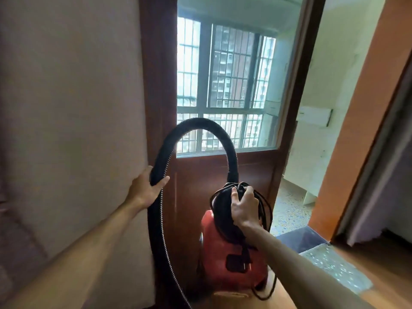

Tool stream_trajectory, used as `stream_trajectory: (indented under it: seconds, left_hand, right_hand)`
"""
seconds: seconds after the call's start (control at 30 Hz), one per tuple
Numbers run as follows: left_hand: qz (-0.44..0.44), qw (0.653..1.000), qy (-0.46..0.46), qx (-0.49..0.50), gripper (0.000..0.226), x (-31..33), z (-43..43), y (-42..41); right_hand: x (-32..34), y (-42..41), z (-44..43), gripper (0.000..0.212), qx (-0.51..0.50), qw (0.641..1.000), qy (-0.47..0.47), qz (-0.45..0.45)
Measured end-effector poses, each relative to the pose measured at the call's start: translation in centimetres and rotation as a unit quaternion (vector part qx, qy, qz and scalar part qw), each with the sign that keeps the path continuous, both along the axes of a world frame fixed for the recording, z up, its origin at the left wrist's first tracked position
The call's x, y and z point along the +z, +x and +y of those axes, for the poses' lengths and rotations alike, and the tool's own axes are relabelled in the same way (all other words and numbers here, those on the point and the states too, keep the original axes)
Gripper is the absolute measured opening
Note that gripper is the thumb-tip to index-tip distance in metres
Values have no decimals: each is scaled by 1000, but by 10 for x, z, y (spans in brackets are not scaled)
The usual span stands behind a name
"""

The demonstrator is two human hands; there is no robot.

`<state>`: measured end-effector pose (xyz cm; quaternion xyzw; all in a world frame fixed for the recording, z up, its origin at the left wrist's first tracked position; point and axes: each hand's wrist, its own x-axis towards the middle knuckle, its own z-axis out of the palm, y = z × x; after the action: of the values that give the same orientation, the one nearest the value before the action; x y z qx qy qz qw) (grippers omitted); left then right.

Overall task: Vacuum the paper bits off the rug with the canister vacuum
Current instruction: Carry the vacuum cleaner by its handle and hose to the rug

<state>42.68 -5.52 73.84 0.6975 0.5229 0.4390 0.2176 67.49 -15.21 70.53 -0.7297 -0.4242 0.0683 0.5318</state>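
In the lower middle of the frame, a red canister vacuum (223, 248) is standing on end in front of a dark wooden door (160, 85); whether its base is touching the floor cannot be told. The right hand (244, 208) is reaching in from the lower right, its grip closing around the black top of the machine, fingers curling over the loops of a black power cord (266, 210) that is bunching there and hanging down the right side. A black ribbed hose (200, 123) is rising from the top of the machine, arching across the door's glass pane (234, 74) and dropping down the left side towards the bottom edge. The left hand (145, 190), at centre left, is holding this falling stretch, thumb and fingers wrapping around it. A pale wall (66, 108) is filling the left of the frame. At the lower right a wooden floor (379, 275) is meeting a speckled grey strip (334, 264), with a dark mat (301, 238) just beyond it and terrazzo flooring (287, 210) showing through the open doorway.
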Motion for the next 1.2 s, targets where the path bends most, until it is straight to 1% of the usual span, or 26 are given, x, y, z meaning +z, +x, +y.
stream_trajectory:
  seconds: [0.1, 0.27, 0.4, 0.5, 0.63, 0.87, 1.0, 1.2]
  left_hand:
    - [-6, 1000, 11, -22, 26, 5, -6, 55]
    - [14, 997, 22, -70, 31, 8, -15, 148]
    - [10, 989, 12, -145, 28, 11, -17, 218]
    - [14, 982, 1, -189, 26, 13, -17, 271]
    - [8, 967, -13, -254, 23, 9, -14, 348]
    - [17, 941, -32, -337, 32, 5, 14, 477]
    - [21, 921, -13, -390, 33, 14, 29, 538]
    - [51, 899, 11, -434, 29, 15, 33, 618]
  right_hand:
    - [9, 49, -26, 33, -42, 999, 3, -7]
    - [26, 122, -70, 34, -115, 993, 11, -23]
    - [29, 177, -98, 24, -174, 984, 28, -4]
    - [29, 218, -114, 21, -228, 973, 25, -13]
    - [27, 274, -120, 23, -285, 958, 14, -11]
    - [26, 369, -115, 25, -374, 927, -7, -9]
    - [35, 410, -114, 24, -413, 911, -3, -10]
    - [31, 463, -125, 26, -474, 881, -3, -9]
